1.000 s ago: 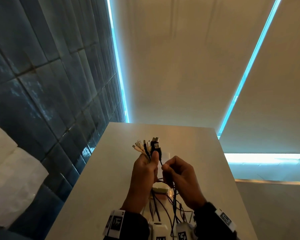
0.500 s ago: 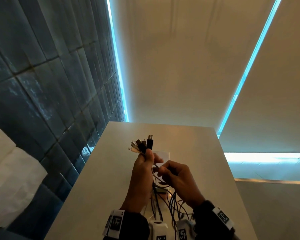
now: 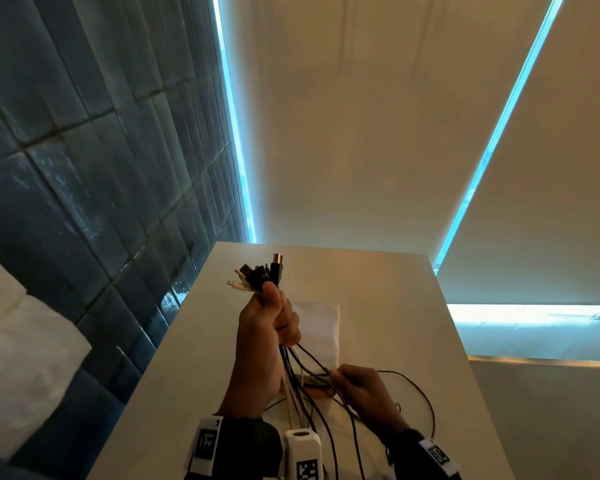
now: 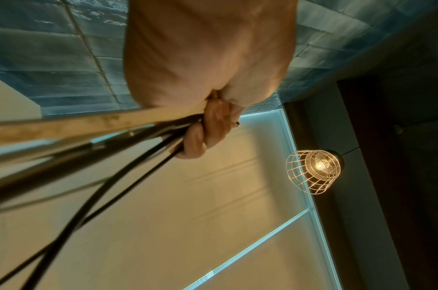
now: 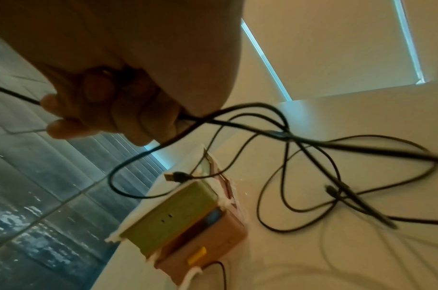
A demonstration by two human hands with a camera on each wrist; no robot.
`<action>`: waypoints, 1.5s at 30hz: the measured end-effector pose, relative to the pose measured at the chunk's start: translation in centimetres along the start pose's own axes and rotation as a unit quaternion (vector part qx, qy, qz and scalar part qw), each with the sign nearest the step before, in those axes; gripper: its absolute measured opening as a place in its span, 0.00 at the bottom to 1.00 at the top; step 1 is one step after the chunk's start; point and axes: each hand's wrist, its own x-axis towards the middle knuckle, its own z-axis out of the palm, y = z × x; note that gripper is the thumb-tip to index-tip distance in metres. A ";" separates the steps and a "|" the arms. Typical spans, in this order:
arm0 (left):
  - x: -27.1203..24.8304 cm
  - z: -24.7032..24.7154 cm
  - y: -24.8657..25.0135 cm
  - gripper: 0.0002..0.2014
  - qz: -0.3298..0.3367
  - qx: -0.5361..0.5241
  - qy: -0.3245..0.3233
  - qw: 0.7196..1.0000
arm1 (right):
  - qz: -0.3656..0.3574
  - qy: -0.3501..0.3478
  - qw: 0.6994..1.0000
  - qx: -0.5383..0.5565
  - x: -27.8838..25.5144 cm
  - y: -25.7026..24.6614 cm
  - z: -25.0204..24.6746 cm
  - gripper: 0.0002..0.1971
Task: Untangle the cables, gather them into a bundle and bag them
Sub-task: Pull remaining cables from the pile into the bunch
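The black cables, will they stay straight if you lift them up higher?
Probably not. The black cables droop in loops below the left hand, so they look floppy. They seem light too. Crossing strands near the right hand may snag.

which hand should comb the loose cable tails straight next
Right. The right hand already pinches a black cable low among the trailing tails, while the left hand is occupied gripping the connector ends upright.

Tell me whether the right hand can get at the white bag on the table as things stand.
Probably not yet: the right hand is pinching a black cable. The white bag lies uncovered just beyond it, so releasing the cable should free the way.
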 end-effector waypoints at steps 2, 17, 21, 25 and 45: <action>0.0 -0.1 0.0 0.20 -0.002 0.000 -0.004 1.000 | 0.021 -0.001 1.000 -0.016 -0.1 1.5 0.0 0.17; 0.7 0.4 -1.6 0.19 -0.085 0.119 0.010 0.989 | -0.053 0.047 0.982 0.176 0.6 -10.7 -1.2 0.08; 0.8 0.5 -1.4 0.17 -0.095 0.047 0.011 0.994 | -0.071 -0.036 0.985 0.153 -0.1 -11.7 -1.0 0.08; 1.0 0.6 -0.6 0.19 -0.117 -0.102 0.009 0.988 | -0.045 -0.051 0.990 0.126 -0.4 -9.6 -0.8 0.10; 0.6 0.7 -0.1 0.18 -0.053 -0.068 -0.052 0.995 | 0.096 -0.014 0.992 0.080 -1.0 -0.3 0.2 0.10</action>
